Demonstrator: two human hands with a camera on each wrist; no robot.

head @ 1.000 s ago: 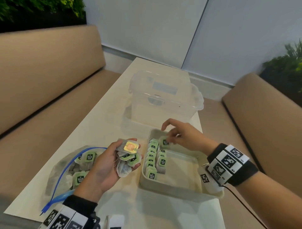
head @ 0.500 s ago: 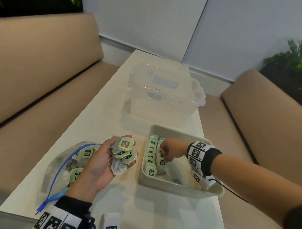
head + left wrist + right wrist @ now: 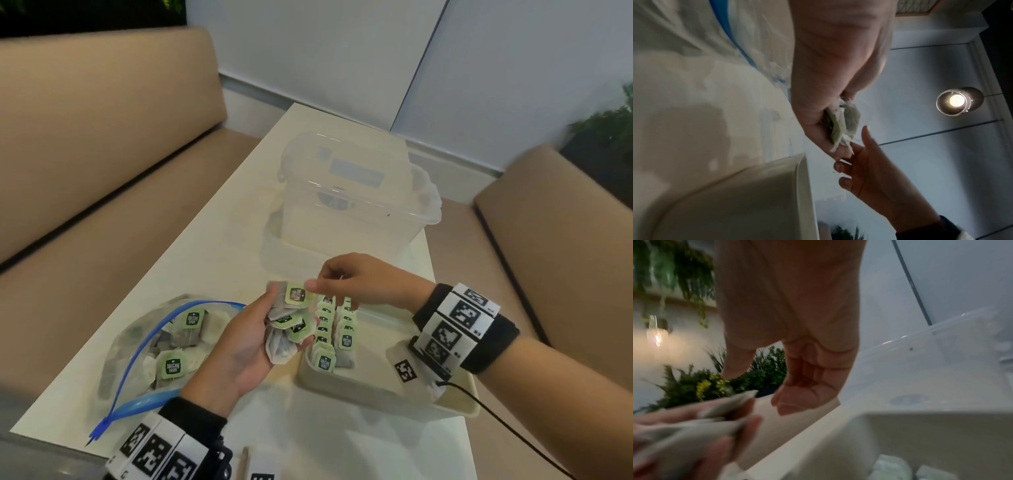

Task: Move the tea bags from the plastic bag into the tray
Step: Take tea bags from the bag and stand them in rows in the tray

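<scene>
Several tea bags [image 3: 291, 325] cupped in left hand [image 3: 239, 353] beside tray [image 3: 376, 394]; right hand [image 3: 356, 284] empty, fingers parted, reaching. Loose stack could spill onto desk [image 3: 205, 257].

The tea bags [image 3: 290, 320] held in the left hand [image 3: 236, 353] are off-white with pale green tags printed in black and white. The same green tags top the rows standing in the cream tray [image 3: 383, 394] under the right hand [image 3: 363, 281]. Left of the left hand, the clear plastic bag [image 3: 137, 342] has a blue zip strip along its mouth. Both wrists wear black bands [image 3: 472, 329] with white blocks of black square-code patterns. Beyond the right hand stands a see-through, colourless container [image 3: 352, 205] on the cream-white table [image 3: 212, 260]. The benches [image 3: 102, 137] on both sides are tan.
</scene>
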